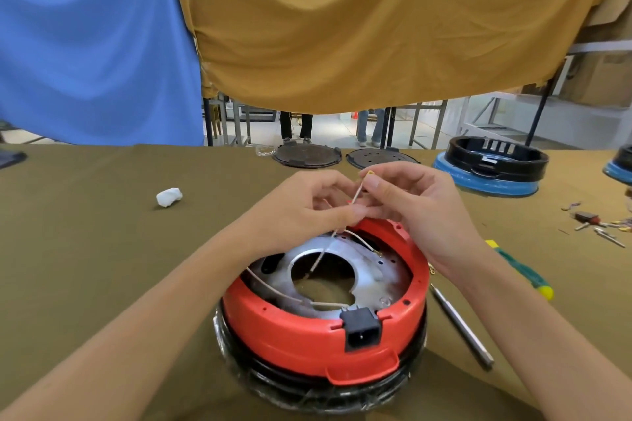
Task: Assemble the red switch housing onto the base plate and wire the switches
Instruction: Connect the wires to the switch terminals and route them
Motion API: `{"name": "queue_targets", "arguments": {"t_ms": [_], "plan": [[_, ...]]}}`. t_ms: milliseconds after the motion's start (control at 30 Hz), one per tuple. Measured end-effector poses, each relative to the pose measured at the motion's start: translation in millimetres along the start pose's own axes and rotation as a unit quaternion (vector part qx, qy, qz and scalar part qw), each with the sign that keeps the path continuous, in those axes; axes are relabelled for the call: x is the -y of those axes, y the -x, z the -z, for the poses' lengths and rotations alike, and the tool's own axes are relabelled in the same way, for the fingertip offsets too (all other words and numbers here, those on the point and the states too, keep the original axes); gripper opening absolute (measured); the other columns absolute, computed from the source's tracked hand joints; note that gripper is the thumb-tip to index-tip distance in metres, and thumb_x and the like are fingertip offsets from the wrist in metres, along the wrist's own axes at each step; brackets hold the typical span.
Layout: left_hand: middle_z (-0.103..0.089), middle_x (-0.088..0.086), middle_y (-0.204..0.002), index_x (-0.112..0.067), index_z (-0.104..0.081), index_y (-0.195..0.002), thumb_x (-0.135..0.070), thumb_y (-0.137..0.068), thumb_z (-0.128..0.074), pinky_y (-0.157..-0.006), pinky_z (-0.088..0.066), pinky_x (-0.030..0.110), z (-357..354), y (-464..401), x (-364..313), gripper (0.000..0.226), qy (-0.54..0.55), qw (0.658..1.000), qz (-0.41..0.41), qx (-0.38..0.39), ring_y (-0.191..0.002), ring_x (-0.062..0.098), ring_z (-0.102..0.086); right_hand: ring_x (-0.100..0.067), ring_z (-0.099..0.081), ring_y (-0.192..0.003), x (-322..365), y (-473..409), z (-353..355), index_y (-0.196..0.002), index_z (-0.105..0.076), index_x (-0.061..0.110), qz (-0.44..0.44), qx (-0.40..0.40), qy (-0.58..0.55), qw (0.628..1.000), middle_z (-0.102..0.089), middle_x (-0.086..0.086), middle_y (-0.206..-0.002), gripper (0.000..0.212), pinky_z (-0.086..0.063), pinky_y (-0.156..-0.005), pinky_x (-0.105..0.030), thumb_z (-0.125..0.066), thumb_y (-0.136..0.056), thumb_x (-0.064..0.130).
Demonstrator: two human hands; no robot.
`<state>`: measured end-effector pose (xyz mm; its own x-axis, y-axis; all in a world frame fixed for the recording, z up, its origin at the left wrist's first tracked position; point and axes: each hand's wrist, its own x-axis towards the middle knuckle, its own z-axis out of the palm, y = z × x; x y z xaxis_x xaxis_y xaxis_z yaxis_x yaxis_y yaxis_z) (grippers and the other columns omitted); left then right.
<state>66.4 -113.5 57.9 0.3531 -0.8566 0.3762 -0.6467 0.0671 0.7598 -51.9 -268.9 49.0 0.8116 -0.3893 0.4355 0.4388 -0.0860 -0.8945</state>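
Keep both hands, left hand (309, 205) and right hand (415, 208), pinched on the white wire (355, 196) above the red housing (307, 335), guiding its terminal gently.

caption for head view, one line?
Both hands pinch a white wire above the red housing.

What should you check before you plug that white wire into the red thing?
1. Both hands on the white wire: left hand and right hand pinch it. Ok.
2. Yellow terminal free at the wire's tip: ok.
3. Red housing seated on its base: cannot tell.
4. Black power socket set in the housing rim: ok.
5. Screwdriver close by on the table: ok.
6. Switch terminal to plug into: hidden behind the hands, cannot tell.
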Motion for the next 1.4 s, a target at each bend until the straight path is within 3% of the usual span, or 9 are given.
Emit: {"name": "queue_targets", "arguments": {"t_ms": [233, 367, 533, 633, 767, 900, 1067, 1233, 1400], "plan": [[-0.060, -0.008, -0.059, -0.023, -0.072, -0.097, -0.024, -0.100, -0.058, -0.054, -0.044, 0.020, 5.5, 0.4, 2.0, 0.015, -0.057, 0.996, -0.007, -0.069, -0.051, 0.007, -0.052, -0.019, -0.067, -0.068, -3.2, -3.0, -0.7, -0.087, -0.078, 0.009, -0.001, -0.049, 0.037, 0.998, -0.073, -0.012, -0.079, 0.009, -0.055, -0.060, -0.023, -0.069, -0.090, 0.011], [-0.063, -0.005, -0.071, -0.024, -0.068, -0.100, -0.028, -0.097, -0.061, -0.055, -0.036, 0.014, 2.2, 1.8, 0.6, 0.009, -0.166, 0.982, -0.049, -0.078, -0.052, 0.000, -0.048, -0.018, -0.064, -0.066, -6.0, -1.8, 1.6, -0.086, -0.078, 0.007, -0.008, -0.049, 0.070, 0.996, -0.073, -0.013, -0.076, 0.011, -0.053, -0.059, -0.023, -0.069, -0.090, 0.012], [-0.058, -0.020, -0.067, -0.021, -0.068, -0.095, -0.026, -0.099, -0.059, -0.056, -0.031, 0.011, 6.0, 2.3, -2.2, 0.012, -0.253, 0.959, -0.083, -0.101, -0.060, -0.007, -0.052, -0.014, -0.069, -0.081, -3.2, -1.2, 2.0, -0.088, -0.079, 0.016, -0.006, -0.043, 0.123, 0.991, -0.076, -0.005, -0.086, 0.023, -0.056, -0.075, -0.025, -0.061, -0.096, 0.028], [-0.056, -0.020, -0.064, -0.028, -0.068, -0.091, -0.030, -0.098, -0.057, -0.058, -0.034, 0.020, 19.8, 3.3, 2.0, 0.013, -0.275, 0.959, -0.025, -0.063, -0.059, -0.005, -0.051, 0.001, -0.062, -0.107, -5.9, -3.3, 5.7, -0.116, -0.071, 0.031, -0.028, -0.053, 0.251, 0.966, -0.070, 0.015, -0.112, 0.023, -0.048, -0.094, -0.026, -0.063, -0.095, 0.030], [-0.059, -0.012, -0.065, -0.030, -0.065, -0.088, -0.034, -0.099, -0.053, -0.057, -0.033, 0.024, 34.6, 5.0, 8.2, 0.017, -0.336, 0.941, 0.032, -0.029, -0.061, -0.004, -0.051, -0.006, -0.051, -0.127, -7.2, -2.1, 6.9, -0.146, -0.046, 0.030, -0.168, 0.075, 0.327, 0.927, -0.052, 0.010, -0.142, 0.058, -0.042, -0.101, -0.027, -0.055, -0.095, 0.004], [-0.054, -0.006, -0.061, -0.035, -0.061, -0.095, -0.032, -0.100, -0.051, -0.057, -0.033, 0.026, 38.4, 5.8, 12.3, 0.011, -0.356, 0.933, 0.047, -0.014, -0.055, 0.006, -0.046, -0.018, -0.060, -0.118, -6.4, -0.5, 3.2, -0.140, -0.053, 0.017, -0.202, 0.027, 0.306, 0.930, -0.061, -0.001, -0.133, 0.066, -0.052, -0.099, -0.039, -0.036, -0.086, -0.017], [-0.059, -0.007, -0.066, -0.032, -0.061, -0.094, -0.024, -0.098, -0.056, -0.062, -0.040, 0.027, 41.4, 6.6, 8.9, 0.010, -0.340, 0.940, 0.022, -0.012, -0.061, 0.002, -0.050, -0.017, -0.069, -0.083, -17.1, 7.5, -16.6, -0.118, -0.060, 0.024, -0.220, -0.041, 0.283, 0.933, -0.069, 0.002, -0.100, 0.041, -0.054, -0.066, -0.032, -0.051, -0.087, -0.001], [-0.062, -0.011, -0.069, -0.032, -0.065, -0.087, -0.024, -0.094, -0.061, -0.061, -0.038, 0.021, 48.0, 7.4, 8.1, 0.012, -0.310, 0.950, 0.028, 0.017, -0.059, -0.003, -0.051, -0.006, -0.066, -0.092, -11.6, 7.3, -14.3, -0.103, -0.067, 0.032, -0.195, -0.038, 0.290, 0.936, -0.071, 0.012, -0.097, 0.028, -0.052, -0.086, -0.032, -0.065, -0.086, 0.054], [-0.054, -0.016, -0.058, -0.032, -0.066, -0.083, -0.023, -0.094, -0.063, -0.056, -0.037, 0.014, 43.7, 7.3, 8.4, 0.014, -0.282, 0.958, 0.022, 0.046, -0.052, 0.002, -0.048, -0.003, -0.061, -0.107, -13.1, 8.7, -22.7, -0.132, -0.057, 0.033, -0.172, 0.043, 0.243, 0.954, -0.061, 0.012, -0.120, 0.038, -0.052, -0.089, -0.024, -0.061, -0.096, 0.024]]}}
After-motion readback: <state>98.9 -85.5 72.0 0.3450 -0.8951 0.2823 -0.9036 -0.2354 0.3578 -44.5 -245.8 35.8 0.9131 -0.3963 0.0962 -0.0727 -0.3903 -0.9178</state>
